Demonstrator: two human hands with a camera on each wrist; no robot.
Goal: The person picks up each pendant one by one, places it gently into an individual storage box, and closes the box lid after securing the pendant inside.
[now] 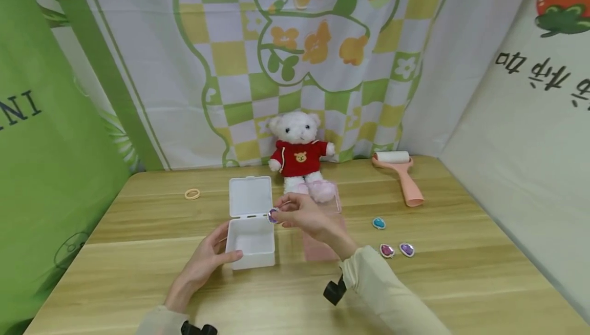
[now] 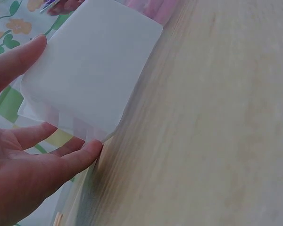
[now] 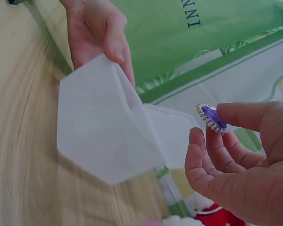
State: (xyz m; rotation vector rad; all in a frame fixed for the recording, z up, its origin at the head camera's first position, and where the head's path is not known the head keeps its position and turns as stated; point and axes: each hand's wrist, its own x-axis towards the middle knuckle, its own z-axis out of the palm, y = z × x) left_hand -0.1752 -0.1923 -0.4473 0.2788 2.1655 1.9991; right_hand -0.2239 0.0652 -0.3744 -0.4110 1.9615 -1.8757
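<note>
While gripping the box [image 1: 257, 260] with the left hand [image 1: 207, 257], pinching a gem [image 1: 272, 215] in the right hand [image 1: 305, 217] near the opened lid [image 1: 250, 196]; showing beaded edging [image 3: 205, 120] in the right wrist view, three more gems [image 1: 386, 250] only in the head view; crossing left thumb [image 1: 230, 257] over rim [image 1: 258, 254], slanting right forearm [image 1: 387, 286] over the table [image 1: 267, 309]

The head view is bright, both wrist views dimmer.

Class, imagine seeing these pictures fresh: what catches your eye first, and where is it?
First, probably the white teddy bear in its red hoodie, at the back of the table. Next, the purple gem pinched in the right grip, near the open white box, which the left grip holds.
</note>
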